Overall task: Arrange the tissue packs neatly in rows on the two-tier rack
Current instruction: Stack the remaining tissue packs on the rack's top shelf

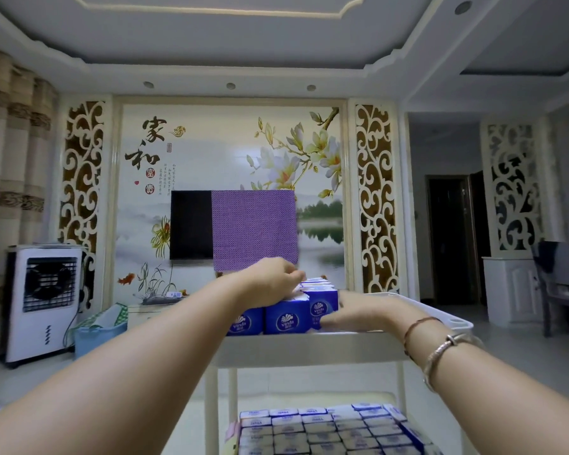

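Observation:
A white two-tier rack (309, 349) stands right in front of me. On its top tier several blue tissue packs (286, 318) stand upright in rows at the left side. My left hand (270, 280) rests palm down on top of those packs, fingers curled over a pack further back. My right hand (358, 311) lies low on the top tier, its fingers pressed against the right side of the nearest row of packs. The lower tier (329, 428) is filled with several packs in tight rows, seen from above.
A wall-mounted TV (191, 224) half covered by a purple cloth is behind the rack. A white air cooler (43, 300) and a blue basket (99, 336) stand at the left. A white cabinet (509, 290) and a chair are at the right.

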`<control>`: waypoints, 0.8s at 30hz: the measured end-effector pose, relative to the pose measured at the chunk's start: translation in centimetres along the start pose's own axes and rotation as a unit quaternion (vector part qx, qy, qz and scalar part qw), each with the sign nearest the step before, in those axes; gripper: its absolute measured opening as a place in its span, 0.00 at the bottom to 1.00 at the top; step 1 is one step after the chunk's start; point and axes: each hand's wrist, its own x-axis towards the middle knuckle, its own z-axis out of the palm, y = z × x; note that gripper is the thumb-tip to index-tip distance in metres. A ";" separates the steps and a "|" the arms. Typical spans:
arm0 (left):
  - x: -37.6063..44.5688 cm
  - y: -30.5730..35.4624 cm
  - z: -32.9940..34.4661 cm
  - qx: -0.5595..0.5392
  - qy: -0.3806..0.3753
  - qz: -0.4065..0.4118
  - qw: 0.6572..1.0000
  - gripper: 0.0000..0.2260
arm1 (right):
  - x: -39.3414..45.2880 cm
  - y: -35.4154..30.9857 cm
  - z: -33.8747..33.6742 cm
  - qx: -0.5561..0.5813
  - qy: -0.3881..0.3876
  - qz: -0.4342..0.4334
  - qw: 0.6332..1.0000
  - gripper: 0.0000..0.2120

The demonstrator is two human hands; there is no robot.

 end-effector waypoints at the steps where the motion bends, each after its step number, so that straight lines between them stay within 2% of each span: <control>1: 0.0 -0.2 0.0 -0.020 0.067 0.036 0.997 0.16 | -0.7 -0.4 -0.1 0.007 0.065 -0.020 0.998 0.17; 2: 0.0 -0.3 0.0 -0.031 0.142 0.071 0.987 0.16 | -1.4 -0.9 -0.2 -0.001 0.153 -0.036 0.988 0.20; 3: -0.3 -0.4 -0.2 -0.062 0.187 0.096 0.976 0.16 | -2.1 -1.3 -0.3 -0.007 0.224 -0.058 0.973 0.25; 4: -0.8 -0.4 -0.6 -0.091 0.218 0.112 0.965 0.16 | -2.7 -1.7 -0.3 0.003 0.265 -0.089 0.960 0.28; 7: -2.7 -0.8 -1.8 -0.124 0.266 0.130 0.947 0.14 | -5.0 -3.7 0.2 0.019 0.298 -0.181 0.937 0.26; 9: -4.8 -1.9 -2.7 -0.122 0.282 0.131 0.942 0.13 | -5.8 -5.4 1.3 0.008 0.303 -0.210 0.930 0.23; 17: -17.1 -11.9 -6.6 -0.055 0.267 0.030 0.962 0.11 | -7.1 -15.6 9.8 0.019 0.249 -0.289 0.924 0.16; 21: -24.3 -20.8 -8.0 -0.086 0.264 -0.086 0.957 0.10 | -6.5 -21.9 18.2 0.015 0.192 -0.337 0.922 0.14; 24: -28.3 -27.7 -8.7 -0.111 0.278 -0.149 0.942 0.11 | -4.7 -25.8 25.1 -0.001 0.117 -0.349 0.930 0.14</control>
